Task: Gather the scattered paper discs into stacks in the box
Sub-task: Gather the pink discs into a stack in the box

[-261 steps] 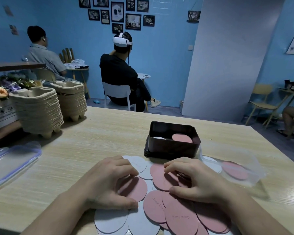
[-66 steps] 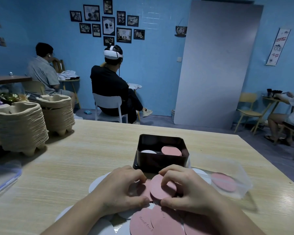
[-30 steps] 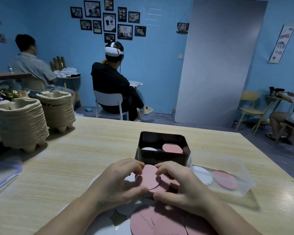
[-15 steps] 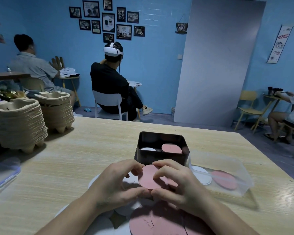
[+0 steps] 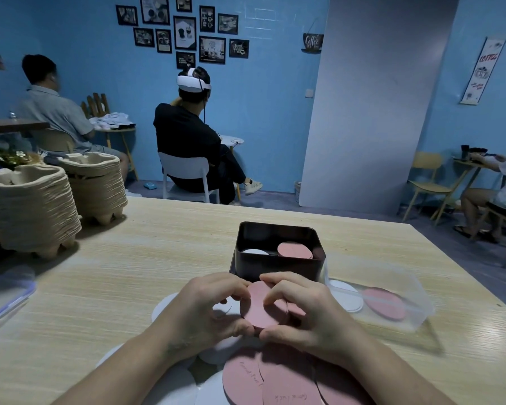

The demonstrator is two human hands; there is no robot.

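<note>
Both the left hand (image 5: 205, 311) and right hand (image 5: 304, 314) pinch a thin pink stack (image 5: 260, 309) by its rim, just near of the box (image 5: 278, 264); light, bendy, slippery discs, likely best squeezed edgewise.

A café-like room: blue walls, framed coffee pictures (image 5: 184, 33), a "Coffee" sign (image 5: 312, 42), small tables with chairs (image 5: 427, 182), stacked pulp cup carriers (image 5: 30, 209).
</note>
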